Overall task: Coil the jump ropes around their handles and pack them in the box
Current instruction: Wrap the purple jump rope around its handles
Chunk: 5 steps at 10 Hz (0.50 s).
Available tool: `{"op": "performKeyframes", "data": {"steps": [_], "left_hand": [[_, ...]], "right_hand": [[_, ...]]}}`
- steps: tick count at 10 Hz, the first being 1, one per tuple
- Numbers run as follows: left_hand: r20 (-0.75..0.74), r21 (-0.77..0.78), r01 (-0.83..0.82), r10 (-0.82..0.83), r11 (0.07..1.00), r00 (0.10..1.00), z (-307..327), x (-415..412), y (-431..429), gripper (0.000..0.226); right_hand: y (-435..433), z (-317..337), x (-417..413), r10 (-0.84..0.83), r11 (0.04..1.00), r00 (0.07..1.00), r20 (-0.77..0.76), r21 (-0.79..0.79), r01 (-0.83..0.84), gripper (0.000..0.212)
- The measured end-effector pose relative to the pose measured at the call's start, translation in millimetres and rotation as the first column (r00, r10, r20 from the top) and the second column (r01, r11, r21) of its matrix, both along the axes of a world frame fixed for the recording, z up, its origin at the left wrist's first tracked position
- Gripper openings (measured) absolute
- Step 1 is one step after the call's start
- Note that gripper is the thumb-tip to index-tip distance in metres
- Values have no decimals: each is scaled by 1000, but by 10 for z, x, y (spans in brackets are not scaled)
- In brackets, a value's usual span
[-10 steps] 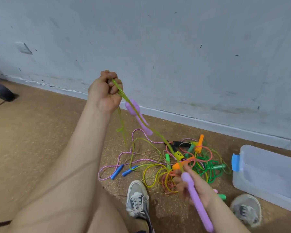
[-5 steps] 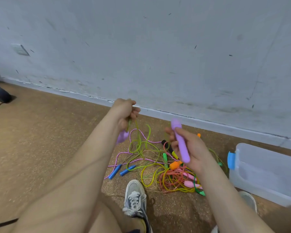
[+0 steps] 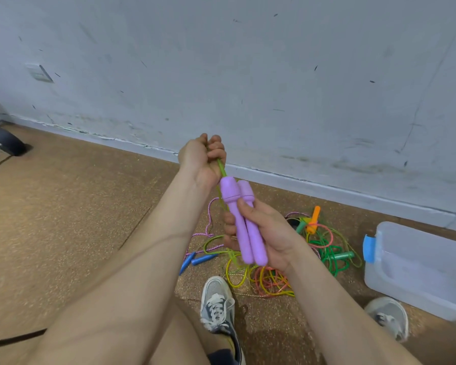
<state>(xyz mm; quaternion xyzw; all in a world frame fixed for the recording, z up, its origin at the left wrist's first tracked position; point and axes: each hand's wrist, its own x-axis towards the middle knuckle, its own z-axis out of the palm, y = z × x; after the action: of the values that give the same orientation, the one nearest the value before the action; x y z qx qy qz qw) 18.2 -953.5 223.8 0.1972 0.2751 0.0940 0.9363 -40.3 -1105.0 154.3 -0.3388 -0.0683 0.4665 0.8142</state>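
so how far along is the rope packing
Early. Done: nothing visibly packed; no coloured rope shows through the box. In hand: the right hand holds both purple handles together while the left hand grips their green rope, not yet coiled. Left: wrapping this one, then the tangled pile on the floor.

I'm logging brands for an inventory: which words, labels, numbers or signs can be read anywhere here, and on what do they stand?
No text can be read in this view.
purple handles: plain, no marking shows.
box: no label shows; its blue clip is blank.
wall plate: too small and blurred to tell.
grey shoe: no logo legible.
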Motion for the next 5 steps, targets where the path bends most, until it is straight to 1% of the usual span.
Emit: {"op": "performKeyframes", "data": {"steps": [1, 2, 3, 4, 5], "left_hand": [[-306, 646, 262, -72, 717, 949, -40, -53, 12, 24], [-581, 643, 654, 301, -398, 756, -172, -119, 107, 42], [-346, 888, 335, 22, -315, 938, -72, -185, 14, 40], [-250, 883, 421, -553, 207, 795, 109, -232, -227, 61], [-258, 866, 462, -616, 194, 744, 199, -254, -218, 70]], "right_hand": [[-41, -1, 26, 58, 998, 998, 18, 2, -58, 25], [-120, 63, 100, 82, 994, 997, 14, 78, -83, 39], [-203, 164, 215, 134, 984, 991, 7, 122, -134, 60], [-280, 322, 331, 210, 970, 977, 25, 120, -211, 56], [-387, 508, 463, 281, 956, 959, 28, 74, -283, 49]]}}
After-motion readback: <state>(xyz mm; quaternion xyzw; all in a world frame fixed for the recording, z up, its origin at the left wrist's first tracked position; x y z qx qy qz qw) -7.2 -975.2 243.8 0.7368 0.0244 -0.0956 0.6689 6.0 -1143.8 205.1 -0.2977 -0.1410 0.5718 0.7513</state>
